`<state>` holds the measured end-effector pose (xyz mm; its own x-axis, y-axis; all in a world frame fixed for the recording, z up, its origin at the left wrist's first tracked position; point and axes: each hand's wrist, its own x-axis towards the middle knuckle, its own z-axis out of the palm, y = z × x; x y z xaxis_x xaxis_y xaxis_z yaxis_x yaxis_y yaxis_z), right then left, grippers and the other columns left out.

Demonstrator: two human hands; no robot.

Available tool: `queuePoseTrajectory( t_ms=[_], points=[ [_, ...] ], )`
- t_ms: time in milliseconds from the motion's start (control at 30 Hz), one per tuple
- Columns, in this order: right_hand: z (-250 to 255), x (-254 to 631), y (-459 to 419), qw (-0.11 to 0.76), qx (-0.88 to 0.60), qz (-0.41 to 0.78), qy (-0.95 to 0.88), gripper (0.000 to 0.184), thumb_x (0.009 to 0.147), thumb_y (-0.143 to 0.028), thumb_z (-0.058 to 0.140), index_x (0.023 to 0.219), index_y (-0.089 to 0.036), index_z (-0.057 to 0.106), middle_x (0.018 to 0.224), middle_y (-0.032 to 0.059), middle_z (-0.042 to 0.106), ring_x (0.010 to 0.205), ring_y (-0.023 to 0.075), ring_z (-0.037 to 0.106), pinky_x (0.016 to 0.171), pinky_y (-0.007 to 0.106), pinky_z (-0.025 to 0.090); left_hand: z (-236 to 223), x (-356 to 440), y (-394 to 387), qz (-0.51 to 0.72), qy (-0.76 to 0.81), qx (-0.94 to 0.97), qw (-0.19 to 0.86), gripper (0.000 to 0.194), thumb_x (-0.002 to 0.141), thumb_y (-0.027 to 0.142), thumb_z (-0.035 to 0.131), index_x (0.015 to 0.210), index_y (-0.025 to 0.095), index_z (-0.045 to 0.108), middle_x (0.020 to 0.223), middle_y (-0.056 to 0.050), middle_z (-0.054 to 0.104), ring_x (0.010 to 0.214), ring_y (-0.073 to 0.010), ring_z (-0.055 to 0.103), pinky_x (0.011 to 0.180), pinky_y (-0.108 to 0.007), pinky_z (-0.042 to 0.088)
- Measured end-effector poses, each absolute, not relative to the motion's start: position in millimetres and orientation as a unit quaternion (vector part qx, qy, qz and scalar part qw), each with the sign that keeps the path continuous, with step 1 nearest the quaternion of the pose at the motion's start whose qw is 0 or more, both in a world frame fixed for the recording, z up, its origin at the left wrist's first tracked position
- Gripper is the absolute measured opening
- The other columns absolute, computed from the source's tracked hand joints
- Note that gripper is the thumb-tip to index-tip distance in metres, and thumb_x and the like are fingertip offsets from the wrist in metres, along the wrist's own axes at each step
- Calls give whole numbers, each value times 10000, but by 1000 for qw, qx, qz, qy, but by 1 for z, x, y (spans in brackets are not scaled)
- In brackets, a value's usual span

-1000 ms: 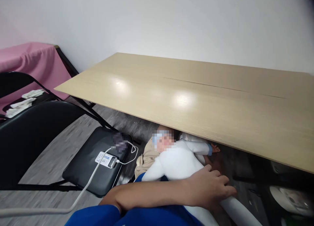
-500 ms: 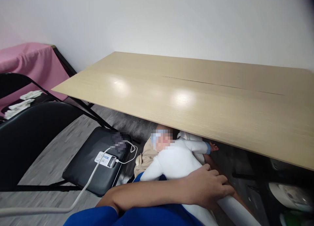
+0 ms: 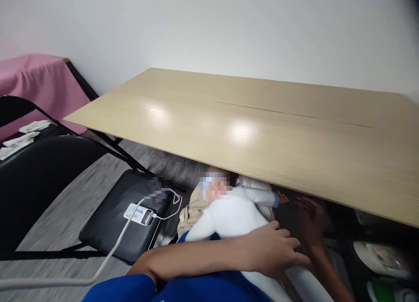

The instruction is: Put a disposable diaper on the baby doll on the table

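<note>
A baby doll in a white suit with blue cuffs lies across my lap, its head towards the table edge and its face blurred out. My left hand lies over the doll's lower body, fingers curled round the top of a white leg. To the right of the doll, partly under the tabletop, my right hand is raised and smeared by motion. Its fingers look apart, with nothing visible in them, close to the doll's small hand.
A wooden table spans the front. At left stand black chairs; one seat carries a small white device with a white cable. Pink cloth hangs behind. White and green items sit low at right.
My right hand has come into view, lifted beside the doll near the table's underside. My left hand stays on the doll. The view has shifted slightly.
</note>
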<state>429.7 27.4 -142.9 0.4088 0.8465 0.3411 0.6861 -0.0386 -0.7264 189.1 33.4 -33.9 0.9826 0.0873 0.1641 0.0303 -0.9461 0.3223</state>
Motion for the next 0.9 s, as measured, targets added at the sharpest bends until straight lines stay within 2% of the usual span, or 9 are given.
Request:
queuePoseTrajectory(
  t_ms=[67, 133, 233, 333, 400, 500, 667, 767, 900],
  points=[
    [-134, 437, 19, 459, -714, 86, -522, 378, 1042, -485, 459, 1330, -258, 555, 1196, 140, 715, 1083, 348, 755, 964, 585, 623, -33, 186, 34, 92, 17, 983, 160, 428, 963, 390, 765, 1360, 232, 744, 1144, -75, 756, 1034, -276, 710, 850, -417, 456],
    [-116, 438, 16, 431, -690, 89, -575, 360, 1014, -485, 592, 1299, -266, 614, 1237, 151, 743, 1138, 368, 753, 1038, 609, 601, -31, 183, 36, 102, 7, 982, 156, 394, 987, 361, 739, 1362, 240, 750, 1142, -80, 762, 1045, -270, 716, 848, -408, 455],
    [-89, 427, 28, 312, -609, 110, -720, 390, 1013, -421, 646, 1377, -282, 655, 1344, 136, 754, 1254, 353, 730, 1145, 576, 562, -29, 180, 38, 117, -3, 981, 153, 394, 999, 354, 724, 1370, 225, 750, 1157, -91, 764, 1062, -267, 714, 864, -413, 462],
    [-75, 403, 54, 179, -531, 139, -816, 524, 1021, -393, 630, 1531, -275, 607, 1518, 123, 699, 1436, 330, 641, 1227, 544, 505, -26, 177, 38, 121, -7, 980, 159, 388, 1008, 364, 708, 1356, 201, 759, 1169, -93, 769, 1089, -275, 704, 906, -435, 472],
    [-72, 386, 70, 113, -515, 145, -837, 582, 1027, -370, 611, 1596, -262, 559, 1555, 128, 677, 1470, 334, 604, 1230, 549, 481, -24, 175, 38, 119, -8, 979, 167, 385, 1008, 351, 703, 1355, 196, 759, 1196, -87, 777, 1100, -273, 699, 906, -431, 477],
    [-66, 361, 88, 52, -514, 158, -842, 516, 1004, -276, 592, 1517, -227, 606, 1420, 135, 733, 1331, 337, 665, 1144, 507, 501, -18, 168, 40, 117, -15, 975, 188, 392, 999, 356, 718, 1352, 190, 757, 1252, -85, 782, 1115, -271, 697, 889, -418, 484],
    [-41, 323, 94, 14, -521, 174, -835, 378, 965, -175, 551, 1331, -199, 643, 1248, 100, 739, 1065, 288, 727, 852, 364, 504, -6, 151, 41, 123, -3, 964, 235, 453, 1008, 491, 706, 1320, 168, 765, 1177, -86, 801, 1087, -286, 693, 964, -428, 489],
    [-28, 306, 90, 13, -522, 152, -839, 378, 964, -144, 534, 1326, -190, 632, 1255, 103, 724, 1024, 277, 722, 798, 346, 474, 0, 139, 37, 120, 12, 960, 254, 541, 1006, 555, 701, 1365, 152, 744, 1185, -89, 812, 1122, -287, 685, 1047, -439, 486],
    [-18, 297, 85, 25, -518, 140, -843, 351, 968, -133, 537, 1299, -204, 630, 1226, 90, 707, 995, 263, 713, 773, 333, 466, 12, 124, 32, 146, 17, 946, 289, 544, 1032, 491, 688, 1475, 176, 681, 1402, -91, 774, 1330, -259, 660, 1190, -393, 470]
  ],
)
